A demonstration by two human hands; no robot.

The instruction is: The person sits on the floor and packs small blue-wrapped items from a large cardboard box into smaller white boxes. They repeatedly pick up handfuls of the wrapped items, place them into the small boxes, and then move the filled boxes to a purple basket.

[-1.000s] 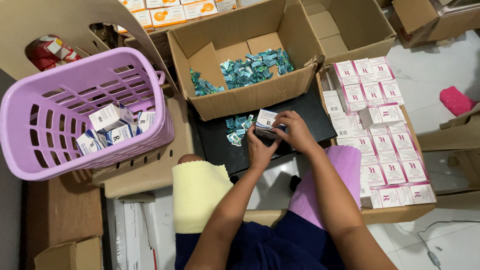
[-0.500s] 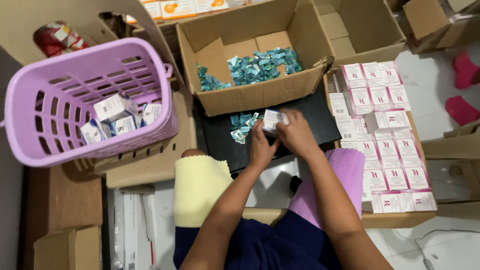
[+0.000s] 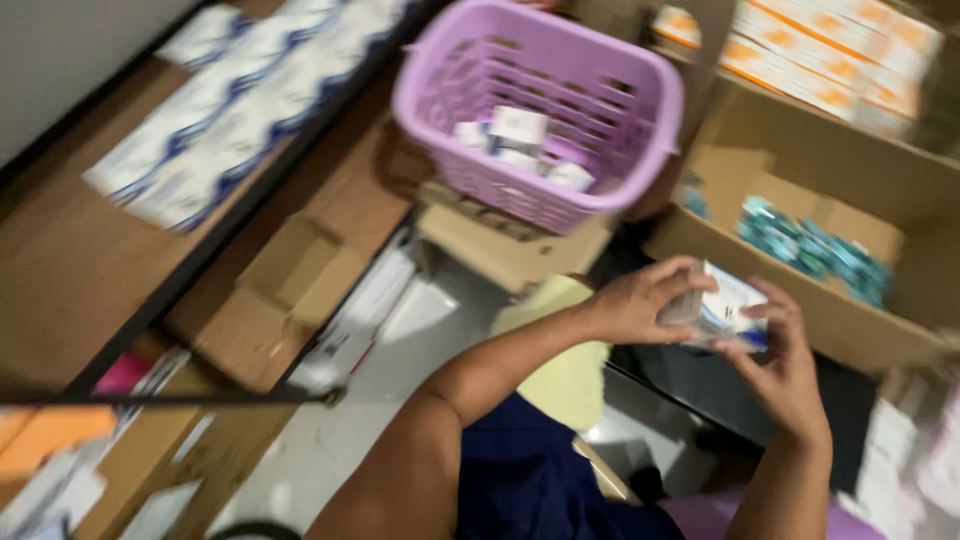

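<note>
**Currently: small carton held between both hands**

The small white carton [image 3: 728, 312] is a rectangular paperboard box with a blue band on one edge. It is held in the air in front of the person, above a dark flat surface [image 3: 700, 385] and just in front of the open cardboard box [image 3: 800, 310].

The left hand [image 3: 640, 300] is closed on the carton's left end, fingers curled over the top. The right hand [image 3: 780, 375] grips the carton from below and from the right, thumb against its lower edge. Motion blur hides the finer finger contact.

The open cardboard box has plain brown corrugated walls and contains a loose heap of small teal sachets [image 3: 810, 245], glossy in texture.

A lilac plastic basket [image 3: 545, 100] with slotted, lattice-like walls and a rounded rim sits to the left of the box, resting on folded brown cardboard. Several small white cartons [image 3: 520, 135] lie inside it.

A pale yellow cloth [image 3: 560, 370] lies beneath the left forearm.

Flat brown cardboard pieces [image 3: 290, 290] lie on the floor to the left.
</note>
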